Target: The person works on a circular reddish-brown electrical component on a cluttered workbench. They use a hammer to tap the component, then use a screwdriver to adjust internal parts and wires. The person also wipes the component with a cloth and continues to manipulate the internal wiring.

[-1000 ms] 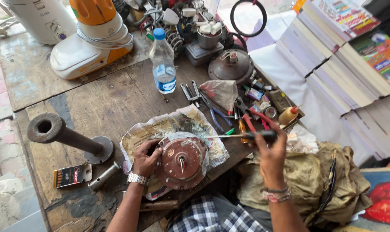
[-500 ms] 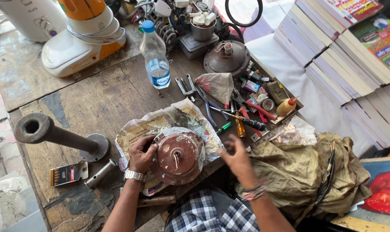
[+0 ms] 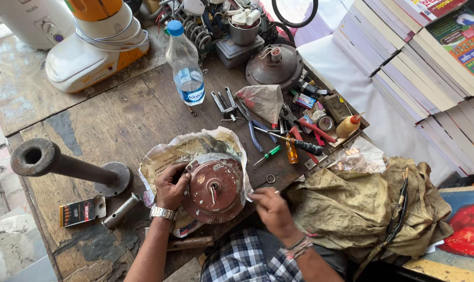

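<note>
motor housing (image 3: 214, 190) on newspaper (image 3: 169, 156), bottle (image 3: 185, 62) behind it, metal stand (image 3: 64, 166) left, tools (image 3: 289, 136) right

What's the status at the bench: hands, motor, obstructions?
Left hand grips round brown motor housing rim. Right hand at its right edge, on the paper. Tools lie apart.

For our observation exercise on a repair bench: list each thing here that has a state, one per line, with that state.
Round brown motor housing: lying flat on crumpled paper, shaft up.
Left hand: gripping the housing's rim.
Right hand: at the housing's right edge, fingers curled.
Plastic water bottle: upright, capped.
Olive cloth: crumpled.
Green screwdriver: lying loose.
</note>
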### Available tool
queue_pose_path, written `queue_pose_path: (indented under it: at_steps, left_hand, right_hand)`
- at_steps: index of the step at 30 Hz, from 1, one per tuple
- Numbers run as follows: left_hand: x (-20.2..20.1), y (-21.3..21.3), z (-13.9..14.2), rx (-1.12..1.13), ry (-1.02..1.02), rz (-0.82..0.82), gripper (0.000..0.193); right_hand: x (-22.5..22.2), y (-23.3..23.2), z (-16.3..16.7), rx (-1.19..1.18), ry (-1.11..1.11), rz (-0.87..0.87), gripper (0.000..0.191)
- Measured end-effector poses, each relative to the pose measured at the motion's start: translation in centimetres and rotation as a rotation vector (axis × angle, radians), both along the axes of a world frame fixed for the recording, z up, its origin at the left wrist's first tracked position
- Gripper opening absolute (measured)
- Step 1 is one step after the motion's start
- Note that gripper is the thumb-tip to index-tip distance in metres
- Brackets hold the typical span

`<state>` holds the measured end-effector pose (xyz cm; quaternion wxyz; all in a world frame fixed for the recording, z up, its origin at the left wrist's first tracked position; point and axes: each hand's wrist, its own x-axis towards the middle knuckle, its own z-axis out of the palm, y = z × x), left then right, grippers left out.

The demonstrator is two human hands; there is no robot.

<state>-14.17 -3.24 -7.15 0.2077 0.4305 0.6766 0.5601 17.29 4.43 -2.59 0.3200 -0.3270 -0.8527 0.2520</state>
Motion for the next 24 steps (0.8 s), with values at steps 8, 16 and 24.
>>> queue_pose_path:
  at_steps: [8,16,24]
  left_hand:
    - [0.0,0.1,0.2,0.002,-0.035,0.0,0.032]
    - [0.0,0.1,0.0,-0.038,-0.071,0.005,0.033]
    - [0.1,0.2,0.3,-0.034,-0.049,0.011,0.032]
  right_hand:
    - [1.6,5.9,-0.6,0.203,-0.321,-0.261,0.034]
    - [-2.0,6.0,-1.4,0.057,-0.238,-0.195,0.03]
    - [-3.1,7.5,-1.0,-0.038,-0.305,-0.169,0.015]
